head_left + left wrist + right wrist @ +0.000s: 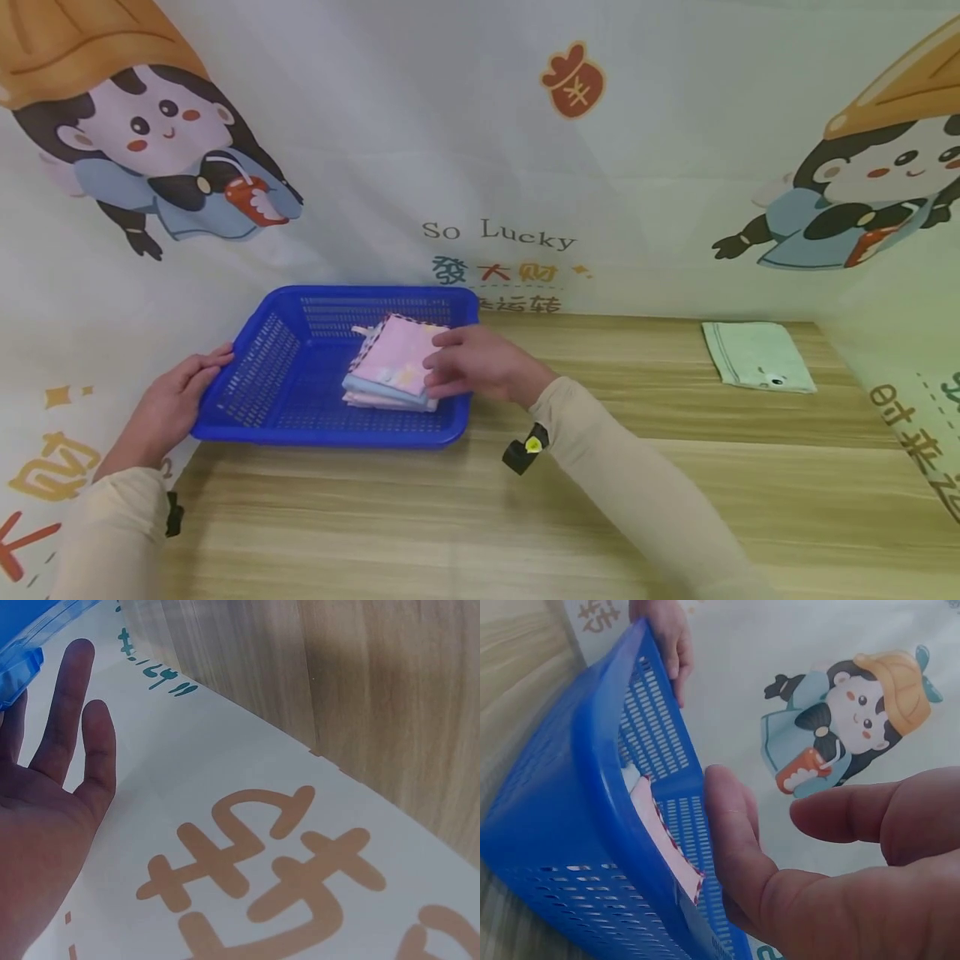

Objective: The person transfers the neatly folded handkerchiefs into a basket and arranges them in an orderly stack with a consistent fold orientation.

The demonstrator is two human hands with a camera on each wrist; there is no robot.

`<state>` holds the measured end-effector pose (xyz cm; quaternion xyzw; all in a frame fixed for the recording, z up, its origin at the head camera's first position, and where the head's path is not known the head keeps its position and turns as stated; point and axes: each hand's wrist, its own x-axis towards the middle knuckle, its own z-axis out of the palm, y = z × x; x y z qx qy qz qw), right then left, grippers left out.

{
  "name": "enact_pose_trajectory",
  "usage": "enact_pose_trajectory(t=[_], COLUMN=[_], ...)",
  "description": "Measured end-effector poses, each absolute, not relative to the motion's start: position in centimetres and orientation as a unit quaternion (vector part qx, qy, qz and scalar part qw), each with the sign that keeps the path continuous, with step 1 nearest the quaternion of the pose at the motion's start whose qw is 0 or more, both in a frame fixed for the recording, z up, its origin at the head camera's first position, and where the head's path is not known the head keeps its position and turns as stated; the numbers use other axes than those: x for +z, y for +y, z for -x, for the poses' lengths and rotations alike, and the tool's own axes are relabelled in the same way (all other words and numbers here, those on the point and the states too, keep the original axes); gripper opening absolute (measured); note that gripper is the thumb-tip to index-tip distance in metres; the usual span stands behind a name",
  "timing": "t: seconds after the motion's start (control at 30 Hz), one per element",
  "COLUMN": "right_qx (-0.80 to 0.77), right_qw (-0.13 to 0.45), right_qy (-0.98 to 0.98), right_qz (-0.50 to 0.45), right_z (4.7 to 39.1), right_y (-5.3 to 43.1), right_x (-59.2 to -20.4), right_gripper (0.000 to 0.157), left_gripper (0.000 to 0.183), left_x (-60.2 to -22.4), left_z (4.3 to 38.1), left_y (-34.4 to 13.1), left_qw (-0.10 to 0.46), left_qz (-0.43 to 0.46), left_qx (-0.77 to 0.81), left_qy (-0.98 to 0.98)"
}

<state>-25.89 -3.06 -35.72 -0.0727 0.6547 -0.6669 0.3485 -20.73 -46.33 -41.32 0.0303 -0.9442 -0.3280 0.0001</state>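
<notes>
A blue plastic basket (247, 429) with slotted sides holds a small stack of folded cloths. On top lies a pink handkerchief (397, 354) with a checked edge, with a light blue cloth (378, 390) beneath it. My left hand (168, 404) touches the basket's left side, its visible fingers fairly straight in the left wrist view. Over the basket's right rim, my right hand (483, 367) hovers by the stack. Its thumb (840, 814) and forefinger stand apart with nothing between them in the right wrist view.
A folded pale green towel (757, 357) lies at the right on the wood-patterned surface (600, 500). White printed cloth walls (637, 208) rise behind and on both sides. The basket stands close to the back and left walls.
</notes>
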Motion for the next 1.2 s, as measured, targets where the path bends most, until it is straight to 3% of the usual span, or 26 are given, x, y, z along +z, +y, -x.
enact_pose_trajectory(t=[0.27, 0.43, 0.7, 1.0, 1.2], right_qx=[-0.659, -0.657, -0.572, -0.352, -0.247], right_qw=[0.330, 0.291, 0.157, -0.007, -0.071], right_qy=[0.671, 0.690, 0.793, 0.902, 0.927], right_qz=[0.081, 0.090, 0.141, 0.249, 0.274], right_z=[25.1, 24.7, 24.2, 24.0, 23.7], right_y=[-2.3, -1.6, -0.7, -0.6, -0.2], right_x=[-36.0, -36.3, -36.1, -37.2, -37.9], right_gripper=[0.051, 0.046, 0.033, 0.040, 0.042], left_gripper=[0.063, 0.063, 0.062, 0.062, 0.061], left_x=[-41.4, -41.4, -41.2, -41.2, -41.3], left_z=[20.7, 20.6, 20.5, 20.6, 20.6], left_y=[-46.4, -46.4, -46.3, -46.2, -46.3], left_qw=[-0.003, -0.005, 0.004, -0.005, 0.011], left_qz=[-0.034, -0.039, -0.032, -0.037, -0.028], left_qx=[-0.334, -0.335, -0.338, -0.342, -0.335], left_qy=[-0.942, -0.941, -0.941, -0.939, -0.942])
